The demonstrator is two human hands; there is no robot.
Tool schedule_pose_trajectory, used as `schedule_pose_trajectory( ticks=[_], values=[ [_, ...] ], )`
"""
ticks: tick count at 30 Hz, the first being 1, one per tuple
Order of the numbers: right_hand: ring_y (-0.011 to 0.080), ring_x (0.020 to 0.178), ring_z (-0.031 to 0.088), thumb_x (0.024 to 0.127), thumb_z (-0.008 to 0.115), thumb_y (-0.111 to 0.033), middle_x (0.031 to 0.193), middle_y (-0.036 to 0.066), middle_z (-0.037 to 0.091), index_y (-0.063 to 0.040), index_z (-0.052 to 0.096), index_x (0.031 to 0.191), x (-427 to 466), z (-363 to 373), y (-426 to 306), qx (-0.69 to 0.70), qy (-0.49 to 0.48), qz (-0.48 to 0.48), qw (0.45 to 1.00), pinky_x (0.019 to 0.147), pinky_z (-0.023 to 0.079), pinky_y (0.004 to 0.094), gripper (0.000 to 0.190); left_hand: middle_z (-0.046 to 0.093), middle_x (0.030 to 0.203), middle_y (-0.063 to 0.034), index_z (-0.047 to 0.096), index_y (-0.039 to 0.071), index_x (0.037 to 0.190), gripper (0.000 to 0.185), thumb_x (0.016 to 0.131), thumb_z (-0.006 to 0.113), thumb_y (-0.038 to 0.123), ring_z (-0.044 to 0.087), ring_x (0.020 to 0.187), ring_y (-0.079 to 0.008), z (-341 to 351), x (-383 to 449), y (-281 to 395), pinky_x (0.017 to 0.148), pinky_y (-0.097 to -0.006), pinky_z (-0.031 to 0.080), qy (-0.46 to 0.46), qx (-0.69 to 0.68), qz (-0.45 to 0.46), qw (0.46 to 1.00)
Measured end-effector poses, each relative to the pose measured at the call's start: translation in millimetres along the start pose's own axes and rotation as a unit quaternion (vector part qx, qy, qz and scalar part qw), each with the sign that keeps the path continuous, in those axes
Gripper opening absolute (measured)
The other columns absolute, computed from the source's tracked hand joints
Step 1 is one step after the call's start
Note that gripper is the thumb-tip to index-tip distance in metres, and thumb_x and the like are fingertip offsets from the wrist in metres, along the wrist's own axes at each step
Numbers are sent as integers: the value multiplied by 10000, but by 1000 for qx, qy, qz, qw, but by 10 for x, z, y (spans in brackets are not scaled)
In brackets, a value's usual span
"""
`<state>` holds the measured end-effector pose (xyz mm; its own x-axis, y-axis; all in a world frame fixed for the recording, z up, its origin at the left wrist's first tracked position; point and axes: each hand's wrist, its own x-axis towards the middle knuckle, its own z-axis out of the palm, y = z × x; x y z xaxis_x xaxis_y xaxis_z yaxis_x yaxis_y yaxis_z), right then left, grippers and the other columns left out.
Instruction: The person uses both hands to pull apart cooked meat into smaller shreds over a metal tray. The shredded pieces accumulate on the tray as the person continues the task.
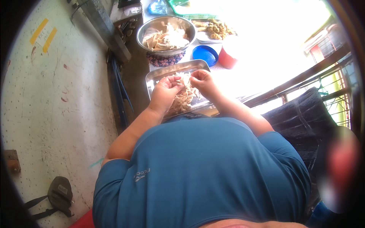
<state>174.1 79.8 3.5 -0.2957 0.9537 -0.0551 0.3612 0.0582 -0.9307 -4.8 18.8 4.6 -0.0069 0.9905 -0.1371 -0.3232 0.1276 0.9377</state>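
Observation:
Both hands are over a rectangular metal tray near the body. My left hand pinches a pale, stringy shred of food between thumb and fingers. My right hand grips the other side of the same pale piece with its fingertips. Below them a pile of thin shreds, possibly shredded meat, lies in the tray, partly hidden by the left hand and forearm. Beyond the tray a round steel bowl holds larger pale pieces.
A blue round lid and a red cup stand behind the tray. Farther back are a tray with brownish food pieces, a green basket and a blue plastic bag. A metal post rises at left.

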Motion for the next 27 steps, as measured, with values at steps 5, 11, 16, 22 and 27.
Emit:
schedule_pose_trajectory(
  ticks=[5, 11, 16, 22, 27],
  values=[
    [99, 751, 628, 935, 693, -193, 852, 46, 685, 10, 672, 995, -18, -33, 20, 92, -29, -3, 995, 696, 513, 262, 213, 696, 1006, -92, 581, -46, 1178, 256, 930, 645, -31, 676, 868, -116, -8, 31, 27, 768, -242, 574, 17, 16, 21, 1000],
    [149, 747, 668, 903, 724, -233, 824, 114, 724, 2, 720, 977, -252, -28, -447, -79, -49, -3, 996, 698, 530, 312, 246, 700, 1025, -111, 567, -58, 1199, 279, 932, 641, -34, 679, 894, -126, 24, 36, 37, 785, -240, 560, 27, 67, 32, 997],
    [164, 726, 672, 874, 720, -239, 801, 140, 719, 14, 708, 948, -246, -51, -489, -121, -54, -15, 991, 697, 534, 324, 263, 701, 1077, -132, 561, -66, 1209, 287, 934, 634, -24, 678, 970, -139, -27, 92, -102, 821, -251, 558, 12, 97, 50, 994],
    [116, 689, 634, 894, 689, -262, 764, 66, 696, 2, 706, 952, -52, -21, -108, 57, -35, 57, 996, 628, 503, 284, 272, 676, 988, -91, 537, -48, 1226, 302, 934, 614, -66, 670, 891, -134, 28, 50, -11, 804, -241, 567, -22, 13, 20, 999],
    [43, 680, 579, 941, 694, -303, 786, 4, 670, -69, 655, 950, 30, -84, -27, 178, 2, 77, 981, 616, 426, 189, 238, 667, 974, -82, 536, -47, 1239, 325, 927, 630, -55, 657, 858, -121, -39, 54, 20, 797, -241, 566, 6, 6, 35, 999]
  ],
)
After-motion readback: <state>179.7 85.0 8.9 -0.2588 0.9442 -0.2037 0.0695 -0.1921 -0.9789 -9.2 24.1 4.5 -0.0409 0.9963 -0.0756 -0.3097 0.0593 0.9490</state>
